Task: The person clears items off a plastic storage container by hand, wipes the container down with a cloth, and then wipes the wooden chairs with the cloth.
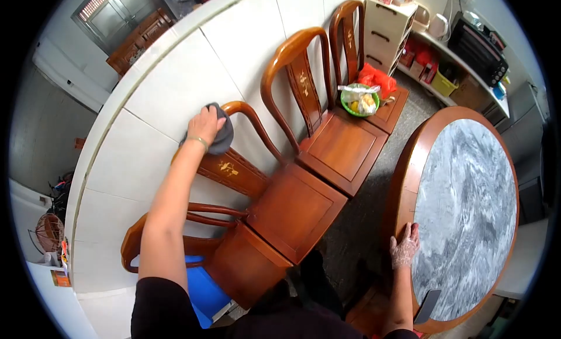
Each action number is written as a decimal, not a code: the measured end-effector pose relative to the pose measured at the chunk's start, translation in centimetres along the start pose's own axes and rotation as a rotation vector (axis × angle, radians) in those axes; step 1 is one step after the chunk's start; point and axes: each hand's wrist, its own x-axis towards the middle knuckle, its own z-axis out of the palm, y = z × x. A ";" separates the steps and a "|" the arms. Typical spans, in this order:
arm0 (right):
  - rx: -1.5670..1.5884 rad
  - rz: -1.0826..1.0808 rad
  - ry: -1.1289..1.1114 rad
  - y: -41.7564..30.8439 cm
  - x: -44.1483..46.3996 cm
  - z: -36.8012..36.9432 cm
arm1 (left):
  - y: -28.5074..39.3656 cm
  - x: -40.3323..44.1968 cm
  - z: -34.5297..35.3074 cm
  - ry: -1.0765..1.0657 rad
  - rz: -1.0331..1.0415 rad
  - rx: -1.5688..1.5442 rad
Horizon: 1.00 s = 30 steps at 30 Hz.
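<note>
My left hand [204, 127], with a bracelet at the wrist, is closed on a dark grey cloth [222, 141]. It presses the cloth against the top rail of a wooden chair [248, 118], whose back panel has a pale inlaid design. Part of the rail is hidden behind the hand and cloth. At the near rim of the round table [409, 181], my right hand [405, 245] lies with fingers extended, wearing a clear plastic glove. Grey marbled stone fills the tabletop. A dark phone [428, 306] rests by the rim below that hand.
More wooden chairs [342, 143] line the white tiled half-wall [158, 158]. On the farthest seat are a green basket [360, 101] with fruit and a red plastic bag [377, 79]. A drawer cabinet [387, 32] and a black oven [476, 47] stand behind. Something blue [204, 292] sits at lower left.
</note>
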 end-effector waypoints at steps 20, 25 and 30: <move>-0.209 -0.210 -0.019 -4.3 9.4 1.7 | 14.1 6.8 20.6 -0.823 0.585 0.683; -0.183 -0.272 0.018 -4.6 9.9 1.8 | 17.4 2.0 33.1 -0.811 0.662 0.616; -0.235 -0.300 0.007 -5.1 10.3 2.2 | 20.4 -0.8 40.4 -0.806 0.687 0.566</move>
